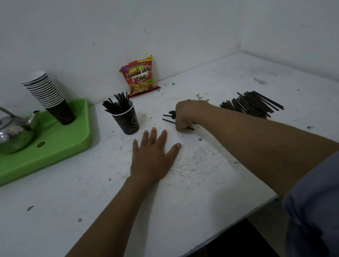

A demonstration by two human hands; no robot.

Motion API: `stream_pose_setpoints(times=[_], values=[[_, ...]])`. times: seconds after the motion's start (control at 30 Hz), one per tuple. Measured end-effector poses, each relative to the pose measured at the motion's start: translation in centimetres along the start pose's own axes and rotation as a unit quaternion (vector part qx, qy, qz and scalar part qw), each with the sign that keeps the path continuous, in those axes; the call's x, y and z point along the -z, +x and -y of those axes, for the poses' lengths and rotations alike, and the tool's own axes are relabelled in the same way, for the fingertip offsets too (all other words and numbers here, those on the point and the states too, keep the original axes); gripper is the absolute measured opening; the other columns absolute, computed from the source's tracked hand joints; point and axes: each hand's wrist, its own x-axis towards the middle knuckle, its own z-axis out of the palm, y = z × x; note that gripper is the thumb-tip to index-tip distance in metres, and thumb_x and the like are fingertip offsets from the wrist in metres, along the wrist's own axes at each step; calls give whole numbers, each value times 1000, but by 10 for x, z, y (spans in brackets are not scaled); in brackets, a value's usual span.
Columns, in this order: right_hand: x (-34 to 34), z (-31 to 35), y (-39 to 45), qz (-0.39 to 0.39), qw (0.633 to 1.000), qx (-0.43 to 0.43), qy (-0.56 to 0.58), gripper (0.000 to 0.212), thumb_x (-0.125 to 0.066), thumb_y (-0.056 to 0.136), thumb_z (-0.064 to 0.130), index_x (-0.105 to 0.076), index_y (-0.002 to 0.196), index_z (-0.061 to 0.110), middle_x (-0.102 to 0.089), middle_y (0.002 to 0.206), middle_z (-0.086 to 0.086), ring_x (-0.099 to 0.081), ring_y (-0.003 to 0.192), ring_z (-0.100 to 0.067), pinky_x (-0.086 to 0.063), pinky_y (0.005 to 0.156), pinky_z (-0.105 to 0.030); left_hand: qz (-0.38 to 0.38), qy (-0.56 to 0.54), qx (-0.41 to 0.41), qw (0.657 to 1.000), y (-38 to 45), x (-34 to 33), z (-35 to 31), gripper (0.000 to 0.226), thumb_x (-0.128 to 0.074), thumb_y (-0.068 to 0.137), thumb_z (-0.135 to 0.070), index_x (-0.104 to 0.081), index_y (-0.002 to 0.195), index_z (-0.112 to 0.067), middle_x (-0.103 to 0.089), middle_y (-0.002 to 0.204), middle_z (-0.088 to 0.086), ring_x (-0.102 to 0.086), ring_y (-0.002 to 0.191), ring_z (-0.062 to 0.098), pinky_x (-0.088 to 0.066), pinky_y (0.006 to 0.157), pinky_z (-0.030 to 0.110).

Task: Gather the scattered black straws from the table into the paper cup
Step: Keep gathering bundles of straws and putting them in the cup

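Right hand (186, 114), right of paper cup (126, 120): fist gripping small straw bundle (170, 115); left hand (152, 157) flat, holding nothing; risk: loose straws slipping out, cup tipping

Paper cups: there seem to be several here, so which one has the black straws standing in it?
The lone paper cup standing on the white table, just right of the green tray. The other cups are nested in a stack on that tray and hold no straws.

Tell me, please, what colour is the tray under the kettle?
The tray is bright green; the head view, the only one, shows it clearly under the kettle.
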Motion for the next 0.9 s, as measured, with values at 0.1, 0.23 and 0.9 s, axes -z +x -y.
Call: stream_pose_setpoints(times=[0.1,0.23,0.9], values=[[-5,-7,2,-3,1000,9,20,26,-56,91,26,-52,109,8,-56,100,-9,-58,91,-26,-47,72,-33,-13,-20,0,1000,-2,1,1,80,-18,94,-77,-20,161,-33,-10,171,1,-1,158,21,-2,126,53],[-10,-19,9,-13,987,19,159,28,-53,97,31,-54,108,6,-60,88,-10,-57,69,-21,-44,57,-28,-78,-157,-7,985,-12,9,-4,61,-35,104,-56,-45,151,-19,-42,159,2,-34,149,24,-24,123,49],[-16,16,-27,-135,630,235,727,29,-58,102,32,-61,98,4,-41,54,-1,-37,45,-13,-35,44,-25,185,-856,255,411,-23,58,-23,48,-33,107,-19,-49,133,18,-61,129,37,-60,122,48,-48,105,52]])
